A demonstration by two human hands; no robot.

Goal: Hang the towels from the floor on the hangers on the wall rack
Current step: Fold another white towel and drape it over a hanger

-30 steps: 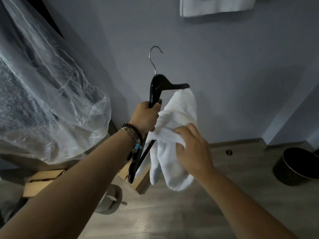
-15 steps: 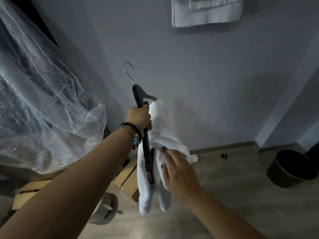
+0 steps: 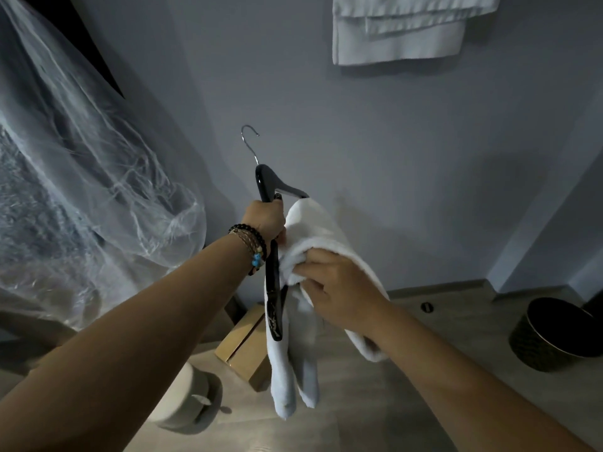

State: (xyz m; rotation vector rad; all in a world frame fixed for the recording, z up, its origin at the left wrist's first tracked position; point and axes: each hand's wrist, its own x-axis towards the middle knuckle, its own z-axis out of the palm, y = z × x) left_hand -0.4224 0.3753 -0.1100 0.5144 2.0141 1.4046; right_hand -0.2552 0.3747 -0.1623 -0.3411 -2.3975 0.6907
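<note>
White towel (image 3: 313, 230) now drapes further over your black hanger (image 3: 272, 288) (left hand (image 3: 265, 220) clenched round it); right hand (image 3: 339, 288) pinches the cloth, nearly ready for racking.

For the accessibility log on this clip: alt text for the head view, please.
A person's left hand grips a black hanger upright while the right hand holds a white towel draped over it. Behind, more towels hang on a grey wall; a dark bin stands on the floor at right.
</note>
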